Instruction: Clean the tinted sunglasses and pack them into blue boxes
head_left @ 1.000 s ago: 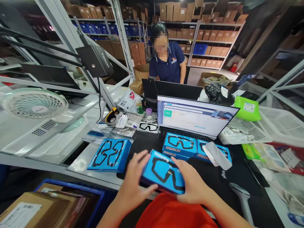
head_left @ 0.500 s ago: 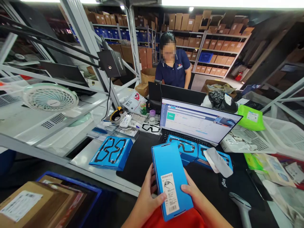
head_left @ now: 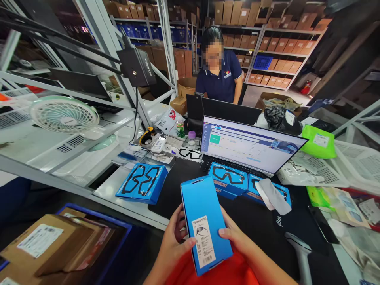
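Between my two hands is a blue Wakening box (head_left: 204, 202), held tilted above the near edge of the black desk mat. Its printed label with a glasses drawing and a barcode faces me. My left hand (head_left: 178, 237) grips the left side, thumb on the label's edge. On the right side, my right hand (head_left: 233, 233) closes with its thumb on the front face; its other fingers are hidden behind. Beyond them lie similar blue boxes (head_left: 227, 178) in front of the laptop (head_left: 246, 144), with another blue pair (head_left: 142, 182) to the left.
A barcode scanner (head_left: 299, 253) and a phone (head_left: 323, 225) lie at the right. A pale cloth pouch (head_left: 273, 196) rests on the boxes. Cardboard parcels (head_left: 53, 245) fill a blue crate at lower left. A fan (head_left: 63, 114) stands left. A co-worker (head_left: 218, 75) is across the desk.
The held box and both hands have shifted slightly left in view. The camera view has moved a little. Both hands keep their grip.
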Motion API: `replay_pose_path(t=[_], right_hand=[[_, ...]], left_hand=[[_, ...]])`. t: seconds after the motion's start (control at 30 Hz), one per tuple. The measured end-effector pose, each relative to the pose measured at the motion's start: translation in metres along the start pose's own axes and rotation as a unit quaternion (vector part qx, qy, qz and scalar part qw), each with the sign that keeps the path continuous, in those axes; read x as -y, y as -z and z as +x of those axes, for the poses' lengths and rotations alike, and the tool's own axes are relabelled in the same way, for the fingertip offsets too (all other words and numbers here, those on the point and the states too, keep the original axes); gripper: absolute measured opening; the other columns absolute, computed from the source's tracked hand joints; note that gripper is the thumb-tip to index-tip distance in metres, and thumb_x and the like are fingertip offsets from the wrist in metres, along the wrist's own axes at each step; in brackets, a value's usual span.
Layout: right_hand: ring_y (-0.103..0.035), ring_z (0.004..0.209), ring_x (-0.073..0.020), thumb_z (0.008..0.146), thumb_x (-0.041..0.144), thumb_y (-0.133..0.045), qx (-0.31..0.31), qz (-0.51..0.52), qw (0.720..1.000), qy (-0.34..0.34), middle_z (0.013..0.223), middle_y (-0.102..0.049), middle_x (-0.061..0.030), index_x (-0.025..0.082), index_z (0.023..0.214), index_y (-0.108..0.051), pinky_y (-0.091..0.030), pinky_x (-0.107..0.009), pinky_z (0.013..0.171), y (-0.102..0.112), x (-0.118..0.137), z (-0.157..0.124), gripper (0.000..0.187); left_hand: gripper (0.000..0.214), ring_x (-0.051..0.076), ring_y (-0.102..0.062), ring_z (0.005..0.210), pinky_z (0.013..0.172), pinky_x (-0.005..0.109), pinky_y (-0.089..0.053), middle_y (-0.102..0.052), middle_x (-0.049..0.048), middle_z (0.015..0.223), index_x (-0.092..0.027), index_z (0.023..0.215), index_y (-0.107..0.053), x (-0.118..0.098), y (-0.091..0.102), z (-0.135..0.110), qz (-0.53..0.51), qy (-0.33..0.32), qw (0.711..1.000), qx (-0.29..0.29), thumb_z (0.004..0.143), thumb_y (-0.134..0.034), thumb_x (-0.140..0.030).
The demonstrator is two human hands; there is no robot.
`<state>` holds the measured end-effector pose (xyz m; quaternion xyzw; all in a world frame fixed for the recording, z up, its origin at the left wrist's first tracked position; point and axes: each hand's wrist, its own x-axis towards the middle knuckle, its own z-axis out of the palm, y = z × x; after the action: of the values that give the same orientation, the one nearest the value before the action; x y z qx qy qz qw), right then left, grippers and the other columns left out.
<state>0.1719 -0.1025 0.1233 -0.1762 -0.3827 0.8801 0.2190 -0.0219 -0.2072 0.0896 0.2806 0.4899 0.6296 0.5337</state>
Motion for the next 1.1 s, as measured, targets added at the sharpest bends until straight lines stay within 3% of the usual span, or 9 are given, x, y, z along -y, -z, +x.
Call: replay_pose_path(t=[0.2, 0.4, 0.57, 0.63, 0.73, 0.8, 0.87, 0.97, 1.1], right_hand=[[-0.063, 0.118, -0.0380, 0.071, 0.050, -0.078, -0.040, 0.058, 0.997, -0.015, 0.130, -0.066, -0.0154, 0.026, 0.149, -0.037, -0.041, -0.060, 0.104, 0.008, -0.012, -0.003, 0.092], [-0.067, 0.111, -0.0376, 0.074, 0.061, -0.073, -0.073, 0.064, 0.992, -0.079, 0.116, -0.072, -0.0161, 0.017, 0.122, -0.064, -0.044, -0.057, 0.103, 0.041, -0.019, -0.008, 0.066], [-0.063, 0.115, -0.0322, 0.085, 0.058, -0.067, -0.110, -0.161, 0.980, 0.025, 0.137, -0.060, -0.0127, 0.025, 0.139, -0.055, -0.046, -0.053, 0.102, 0.055, -0.015, -0.004, 0.064], [-0.063, 0.113, -0.0302, 0.086, 0.062, -0.064, -0.154, -0.262, 0.951, 0.053, 0.138, -0.057, -0.0121, 0.027, 0.144, -0.050, -0.046, -0.051, 0.102, 0.054, -0.014, -0.005, 0.069], [-0.051, 0.131, -0.0305, 0.094, 0.064, -0.050, -0.184, -0.327, 0.927, 0.024, 0.150, -0.047, -0.0108, 0.029, 0.150, -0.041, -0.038, -0.051, 0.111, 0.044, -0.010, -0.015, 0.067], [-0.038, 0.143, -0.0309, 0.094, 0.063, -0.050, -0.155, -0.316, 0.936, 0.001, 0.160, -0.034, -0.0084, 0.031, 0.156, -0.030, -0.034, -0.051, 0.115, 0.037, -0.006, -0.022, 0.072], [-0.041, 0.141, -0.0326, 0.091, 0.064, -0.057, -0.111, -0.268, 0.957, -0.024, 0.162, -0.032, -0.0092, 0.031, 0.158, -0.020, -0.039, -0.052, 0.111, 0.033, -0.003, -0.025, 0.084], [-0.058, 0.125, -0.0345, 0.087, 0.064, -0.062, -0.095, -0.203, 0.972, -0.069, 0.147, -0.053, -0.0126, 0.027, 0.153, -0.036, -0.047, -0.054, 0.103, 0.038, -0.004, -0.016, 0.080], [-0.056, 0.128, -0.0336, 0.082, 0.071, -0.062, -0.211, -0.184, 0.958, -0.058, 0.135, -0.065, -0.0106, 0.021, 0.130, -0.062, -0.039, -0.053, 0.112, 0.059, -0.026, 0.009, 0.069]], left_hand=[[0.072, 0.042, -0.053, 0.130, 0.105, 0.052, -0.048, -0.064, 0.0121, 0.136, -0.023, 0.123, -0.064, 0.003, 0.013, -0.018, -0.057, 0.072, 0.989, -0.116, 0.060, -0.085, -0.050], [0.059, 0.050, -0.070, 0.094, 0.080, 0.064, -0.056, -0.079, 0.0141, 0.097, -0.021, 0.100, -0.073, -0.010, 0.033, -0.035, -0.192, 0.208, 0.944, -0.172, 0.046, -0.079, -0.043], [0.056, 0.052, -0.071, 0.086, 0.068, 0.061, -0.058, -0.079, 0.0136, 0.086, -0.020, 0.089, -0.073, -0.020, 0.052, -0.040, -0.147, 0.222, 0.946, -0.184, 0.033, -0.077, -0.027], [0.059, 0.053, -0.070, 0.087, 0.066, 0.061, -0.059, -0.079, 0.0115, 0.084, -0.021, 0.089, -0.073, -0.025, 0.054, -0.043, -0.135, 0.217, 0.944, -0.207, 0.031, -0.079, -0.027], [0.068, 0.052, -0.069, 0.096, 0.073, 0.061, -0.059, -0.080, 0.0092, 0.091, -0.023, 0.099, -0.073, -0.038, 0.047, -0.050, -0.122, 0.225, 0.937, -0.238, 0.032, -0.082, -0.026], [0.075, 0.052, -0.068, 0.102, 0.078, 0.061, -0.059, -0.080, 0.0089, 0.098, -0.024, 0.109, -0.071, -0.049, 0.038, -0.055, -0.117, 0.232, 0.937, -0.235, 0.035, -0.083, -0.026], [0.082, 0.052, -0.066, 0.107, 0.080, 0.062, -0.058, -0.079, 0.0089, 0.105, -0.025, 0.119, -0.068, -0.058, 0.032, -0.059, -0.125, 0.236, 0.938, -0.223, 0.038, -0.083, -0.030], [0.092, 0.052, -0.063, 0.113, 0.084, 0.063, -0.057, -0.078, 0.0078, 0.109, -0.027, 0.130, -0.062, -0.065, 0.035, -0.065, -0.138, 0.228, 0.929, -0.255, 0.040, -0.080, -0.032], [0.095, 0.053, -0.062, 0.114, 0.087, 0.068, -0.056, -0.079, 0.0060, 0.106, -0.028, 0.133, -0.061, -0.065, 0.055, -0.072, -0.142, 0.172, 0.913, -0.341, 0.039, -0.076, -0.031]])
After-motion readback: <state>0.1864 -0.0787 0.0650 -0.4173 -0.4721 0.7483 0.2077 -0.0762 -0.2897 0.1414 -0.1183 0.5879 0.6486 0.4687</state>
